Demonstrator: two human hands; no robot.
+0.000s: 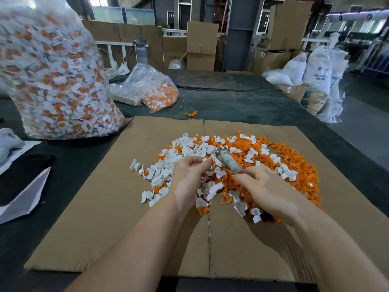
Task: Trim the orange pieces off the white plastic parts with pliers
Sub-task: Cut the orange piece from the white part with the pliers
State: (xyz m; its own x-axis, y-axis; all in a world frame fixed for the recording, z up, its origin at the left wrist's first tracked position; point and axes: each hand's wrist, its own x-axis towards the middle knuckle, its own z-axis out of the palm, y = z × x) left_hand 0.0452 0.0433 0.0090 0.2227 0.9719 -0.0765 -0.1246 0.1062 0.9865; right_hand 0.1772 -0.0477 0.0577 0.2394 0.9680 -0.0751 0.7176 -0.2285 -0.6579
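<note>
A heap of white plastic parts (168, 163) and cut orange pieces (294, 163) lies on a flat cardboard sheet (117, 207). My left hand (189, 175) hovers over the heap, its fingertips pinching a small white part (207, 160). My right hand (267, 190) grips the pliers (228, 161) by the taped handles. The metal jaws point up and left, right beside the pinched part. Whether the jaws touch it is too blurred to tell.
A tall clear bag (52, 76) full of untrimmed white-and-orange parts stands at the left. A smaller bag (155, 89) of orange and white pieces lies behind the cardboard. A few orange bits (191, 114) sit on the dark table. Cardboard boxes and white sacks (315, 76) stand beyond.
</note>
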